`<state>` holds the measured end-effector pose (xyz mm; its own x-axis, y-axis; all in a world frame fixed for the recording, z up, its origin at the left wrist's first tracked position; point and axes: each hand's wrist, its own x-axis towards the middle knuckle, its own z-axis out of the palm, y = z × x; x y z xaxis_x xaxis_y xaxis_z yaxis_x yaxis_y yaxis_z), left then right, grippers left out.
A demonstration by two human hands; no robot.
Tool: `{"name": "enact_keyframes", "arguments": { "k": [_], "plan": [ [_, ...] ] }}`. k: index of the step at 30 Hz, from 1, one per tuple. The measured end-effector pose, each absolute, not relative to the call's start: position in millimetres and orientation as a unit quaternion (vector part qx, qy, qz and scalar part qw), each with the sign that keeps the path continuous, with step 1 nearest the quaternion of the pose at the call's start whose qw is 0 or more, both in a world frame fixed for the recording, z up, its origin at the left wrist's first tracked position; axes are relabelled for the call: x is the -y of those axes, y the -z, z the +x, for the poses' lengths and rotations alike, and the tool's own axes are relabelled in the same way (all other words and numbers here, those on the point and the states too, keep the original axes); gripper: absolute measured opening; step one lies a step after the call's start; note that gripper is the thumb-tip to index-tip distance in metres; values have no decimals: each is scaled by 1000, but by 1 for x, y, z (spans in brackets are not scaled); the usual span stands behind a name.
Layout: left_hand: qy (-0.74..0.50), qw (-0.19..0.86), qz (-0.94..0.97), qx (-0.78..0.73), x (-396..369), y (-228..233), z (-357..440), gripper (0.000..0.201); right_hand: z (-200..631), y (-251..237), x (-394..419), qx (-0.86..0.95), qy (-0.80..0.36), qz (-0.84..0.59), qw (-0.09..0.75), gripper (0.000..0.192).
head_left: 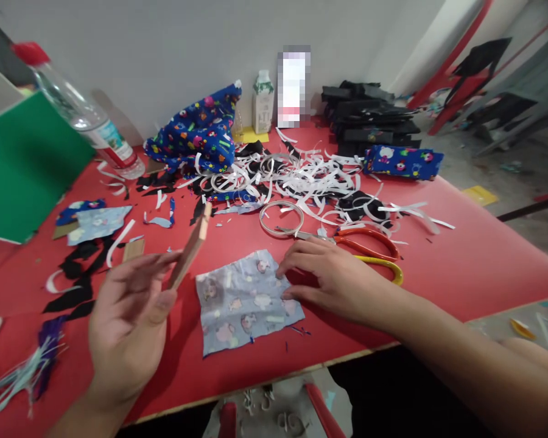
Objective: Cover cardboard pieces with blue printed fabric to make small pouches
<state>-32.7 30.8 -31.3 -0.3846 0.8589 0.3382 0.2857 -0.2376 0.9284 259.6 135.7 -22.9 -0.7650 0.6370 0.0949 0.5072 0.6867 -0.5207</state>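
My left hand (132,316) pinches a thin, flat wooden-looking strip (190,246) between thumb and fingers, raised on edge above the table. A grey-blue cloth piece (246,304) with printed cartoon animals lies flat in front of me. Over its right edge rests my right hand (319,277), fingers apart, the tips touching the cloth. Scissors with one orange and one yellow handle (369,240) lie just beyond my right hand. A roll of pale tape or ribbon (282,219) lies by the scissor blades, which are partly hidden.
White strips and black scraps (301,176) heap across the red table (461,255). Behind stand a bottle (105,131), a carton (263,103), a blurred bright screen (293,88) and a black stack (369,115). Blue printed cloth (201,134) and a green panel (31,164) are leftward.
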Motion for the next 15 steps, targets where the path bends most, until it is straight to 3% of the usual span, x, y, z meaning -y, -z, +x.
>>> {"name": "enact_keyframes", "arguments": {
  "k": [3,6,8,10,12,15],
  "plan": [
    [-569,111,620,-528,-30,23,-38,48,264,9,-127,901,-160,-315,250,39],
    [-379,-24,792,-478,-28,10,-37,51,264,-12,-110,883,-53,-291,365,61],
    [-324,-72,839,-432,-28,3,-31,48,260,-21,-99,912,-20,-258,317,66],
    [-318,-72,854,-406,-28,-1,-22,49,253,-23,-93,935,-8,-220,278,51],
    [-334,-37,847,-412,-29,0,-16,55,250,-20,-93,940,-6,-201,275,37],
    [-396,34,804,-442,-31,5,-19,69,253,-12,-101,927,-31,-227,297,36]
  ]
}}
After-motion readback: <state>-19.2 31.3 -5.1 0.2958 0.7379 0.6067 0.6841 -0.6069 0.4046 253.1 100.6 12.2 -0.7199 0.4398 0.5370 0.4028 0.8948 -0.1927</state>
